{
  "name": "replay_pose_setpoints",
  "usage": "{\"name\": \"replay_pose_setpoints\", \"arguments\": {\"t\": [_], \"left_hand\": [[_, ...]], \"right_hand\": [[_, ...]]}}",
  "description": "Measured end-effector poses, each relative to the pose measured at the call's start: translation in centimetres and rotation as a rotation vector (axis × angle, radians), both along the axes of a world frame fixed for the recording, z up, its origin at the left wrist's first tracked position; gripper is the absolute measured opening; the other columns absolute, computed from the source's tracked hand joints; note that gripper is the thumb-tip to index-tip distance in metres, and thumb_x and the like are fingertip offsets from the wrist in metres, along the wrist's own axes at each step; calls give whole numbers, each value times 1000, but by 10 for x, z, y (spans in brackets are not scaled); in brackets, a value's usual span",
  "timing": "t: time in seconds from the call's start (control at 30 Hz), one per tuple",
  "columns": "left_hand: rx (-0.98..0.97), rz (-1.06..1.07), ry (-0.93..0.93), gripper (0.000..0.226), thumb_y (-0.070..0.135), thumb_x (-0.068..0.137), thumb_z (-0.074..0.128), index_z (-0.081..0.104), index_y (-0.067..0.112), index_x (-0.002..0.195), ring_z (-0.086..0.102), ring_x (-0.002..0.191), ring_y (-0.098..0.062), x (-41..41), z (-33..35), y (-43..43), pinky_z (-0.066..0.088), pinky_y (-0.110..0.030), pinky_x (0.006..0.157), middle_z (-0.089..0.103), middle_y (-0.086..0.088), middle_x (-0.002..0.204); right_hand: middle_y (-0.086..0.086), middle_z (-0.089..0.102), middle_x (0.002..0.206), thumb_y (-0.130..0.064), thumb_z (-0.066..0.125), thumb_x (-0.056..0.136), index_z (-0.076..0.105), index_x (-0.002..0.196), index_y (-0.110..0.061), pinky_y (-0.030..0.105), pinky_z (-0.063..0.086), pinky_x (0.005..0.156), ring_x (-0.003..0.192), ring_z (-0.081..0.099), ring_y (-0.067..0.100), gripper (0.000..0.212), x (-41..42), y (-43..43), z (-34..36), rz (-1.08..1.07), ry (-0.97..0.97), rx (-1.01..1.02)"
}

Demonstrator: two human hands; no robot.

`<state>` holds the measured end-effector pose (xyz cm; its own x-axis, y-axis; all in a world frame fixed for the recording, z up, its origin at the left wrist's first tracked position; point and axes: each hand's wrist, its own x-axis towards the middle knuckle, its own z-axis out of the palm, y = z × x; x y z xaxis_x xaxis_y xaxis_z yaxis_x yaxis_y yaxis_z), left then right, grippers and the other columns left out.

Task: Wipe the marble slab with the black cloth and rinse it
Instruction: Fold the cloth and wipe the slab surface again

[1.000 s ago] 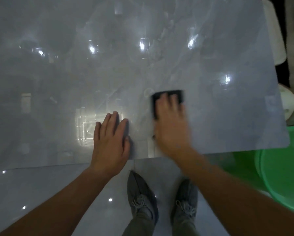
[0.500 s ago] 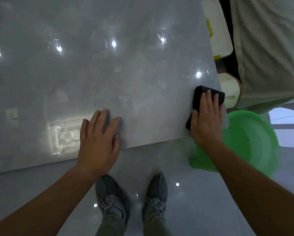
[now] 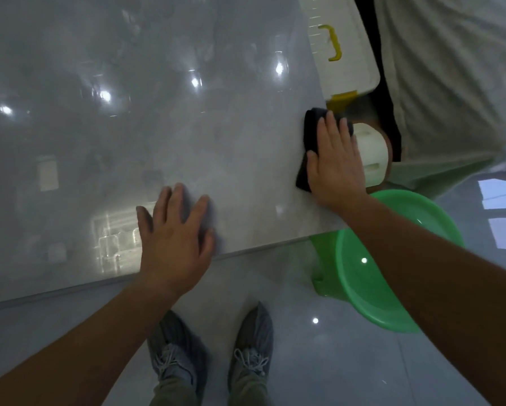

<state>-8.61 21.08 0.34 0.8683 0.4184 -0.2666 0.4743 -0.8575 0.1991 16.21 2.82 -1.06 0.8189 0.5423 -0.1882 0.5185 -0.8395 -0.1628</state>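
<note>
Glossy marble slab (image 3: 163, 136), filling upper left: wiping under way. Right hand (image 3: 335, 168), fingers together, flat on black cloth (image 3: 310, 127) at right edge. Left hand (image 3: 174, 241) splayed, bracing. Rinse pending; green basin (image 3: 392, 288) lower right.

The single head camera looks steeply down from above the slab (image 3: 158, 127), close over its near right corner, taking in the floor (image 3: 348, 361) and shoes (image 3: 253, 341) below that edge.

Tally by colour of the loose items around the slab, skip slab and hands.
Black: 1, the black cloth
Green: 1, the green basin
White: 2, the white box with yellow handle and the white container
Total: 4
</note>
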Motion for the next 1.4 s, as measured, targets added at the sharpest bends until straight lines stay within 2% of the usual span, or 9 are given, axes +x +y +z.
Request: {"name": "replay_pose_setpoints", "arguments": {"t": [0.23, 0.37, 0.6, 0.77, 0.87, 0.93, 1.1, 1.27, 1.4], "left_hand": [[-95, -1, -55, 55, 39, 93, 39, 49, 22, 144, 23, 150, -35, -4, 2, 3, 22, -66, 115, 31, -17, 160], [-113, 102, -136, 51, 32, 94, 40, 50, 16, 141, 26, 149, -33, -33, 8, 30, 19, -56, 121, 35, -15, 158], [107, 405, 38, 54, 34, 97, 45, 39, 17, 148, 15, 152, -37, -121, -1, 134, 11, -62, 120, 24, -18, 162], [63, 269, -27, 51, 38, 98, 36, 45, 21, 145, 30, 145, -36, -146, 0, 169, 30, -56, 114, 36, -14, 157], [8, 266, -99, 48, 32, 98, 37, 45, 21, 144, 35, 142, -30, -161, 3, 193, 30, -51, 111, 37, -8, 157], [53, 294, -90, 52, 33, 97, 39, 41, 21, 148, 26, 149, -29, -172, 0, 215, 20, -52, 117, 30, -10, 161], [102, 340, 10, 67, 55, 98, 22, 18, 27, 159, -2, 155, -31, -186, -12, 275, -6, -59, 121, 5, -10, 169], [83, 315, -19, 70, 60, 98, 24, 18, 27, 159, -3, 155, -32, -192, -18, 288, -3, -60, 121, 3, -10, 169], [56, 319, -34, 67, 55, 98, 30, 21, 28, 158, -1, 155, -32, -194, -19, 292, -3, -59, 120, 4, -9, 169]], "right_hand": [[13, 18, 167, -42, 31, 101, 23, 157, -5, 53, 9, 125, 156, 7, 33, 68, -98, -37, 2, 298, -20, -36], [12, 19, 166, -41, 28, 103, 23, 157, -6, 53, 8, 125, 155, 8, 32, 65, -99, -11, -2, 264, -34, -20], [19, 18, 166, -39, 28, 99, 22, 157, -2, 58, 7, 124, 153, 12, 41, 69, -101, 124, -5, 154, -60, 40], [13, 16, 167, -37, 39, 100, 21, 159, -8, 56, 9, 124, 155, 10, 37, 68, -237, 193, 0, 701, -40, 27], [8, 16, 167, -39, 34, 103, 20, 159, -12, 52, 11, 125, 156, 8, 30, 64, -230, 193, 0, 845, -18, 19], [7, 20, 167, -39, 31, 102, 21, 158, -13, 51, 12, 125, 155, 12, 28, 63, -199, 206, -6, 779, -46, -7], [13, 12, 168, -41, 26, 102, 15, 159, -7, 56, 7, 124, 155, 7, 34, 68, -186, 308, -6, 225, -72, 22], [12, 19, 167, -39, 40, 100, 25, 158, -8, 57, 13, 124, 155, 12, 35, 67, -313, 300, 4, 747, -54, 34], [9, 26, 164, -35, 41, 99, 31, 156, -10, 54, 18, 123, 154, 18, 31, 62, -272, 299, -4, 868, -59, 28]]}}
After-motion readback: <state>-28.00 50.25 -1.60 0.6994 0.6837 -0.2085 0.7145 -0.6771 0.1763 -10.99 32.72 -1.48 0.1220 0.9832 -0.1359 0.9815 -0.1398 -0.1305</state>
